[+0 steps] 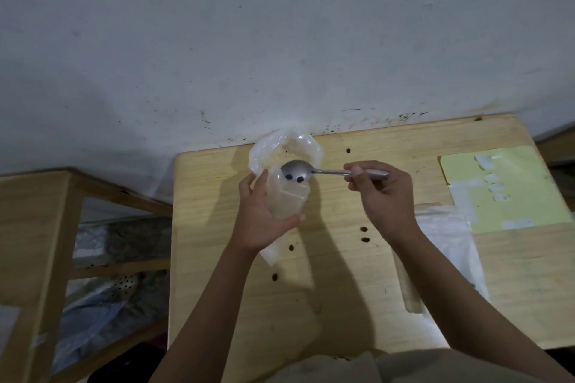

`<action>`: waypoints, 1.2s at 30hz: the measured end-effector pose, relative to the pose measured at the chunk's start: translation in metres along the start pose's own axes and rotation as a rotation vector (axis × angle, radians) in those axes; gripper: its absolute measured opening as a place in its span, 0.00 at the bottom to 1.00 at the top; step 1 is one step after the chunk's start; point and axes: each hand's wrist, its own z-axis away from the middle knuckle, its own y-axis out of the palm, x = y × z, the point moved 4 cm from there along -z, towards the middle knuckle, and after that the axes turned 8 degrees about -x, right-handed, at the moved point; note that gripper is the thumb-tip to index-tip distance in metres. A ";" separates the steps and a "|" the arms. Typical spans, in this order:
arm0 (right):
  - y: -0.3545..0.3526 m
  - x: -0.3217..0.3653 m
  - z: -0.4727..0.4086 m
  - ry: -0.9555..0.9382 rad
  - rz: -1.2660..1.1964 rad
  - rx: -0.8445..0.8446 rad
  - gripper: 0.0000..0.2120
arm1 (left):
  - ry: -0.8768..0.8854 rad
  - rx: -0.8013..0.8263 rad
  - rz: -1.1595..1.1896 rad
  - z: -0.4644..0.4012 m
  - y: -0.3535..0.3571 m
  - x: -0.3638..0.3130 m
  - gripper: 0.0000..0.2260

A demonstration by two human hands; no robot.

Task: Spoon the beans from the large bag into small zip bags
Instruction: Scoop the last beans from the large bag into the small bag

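The left hand (259, 218) grips a small zip bag (287, 196) upright above the middle of the table (342, 305), its mouth open. The right hand (384, 193) pinches the handle of a spoon (298, 169), whose bowl holds two dark beans (294, 178) over that mouth. Behind, at the table's far edge against the wall, the large bag (284, 149) stands open.
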 end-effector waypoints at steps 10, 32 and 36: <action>0.016 -0.011 -0.008 0.049 -0.051 -0.153 0.05 | -0.056 0.001 0.062 0.009 -0.003 0.008 0.50; 0.009 -0.059 -0.005 -0.007 -0.011 -0.248 0.08 | -0.038 0.043 0.053 0.006 -0.013 0.013 0.49; 0.025 -0.077 -0.002 -0.110 0.209 -0.244 0.10 | -0.038 0.036 0.057 0.005 -0.015 0.013 0.49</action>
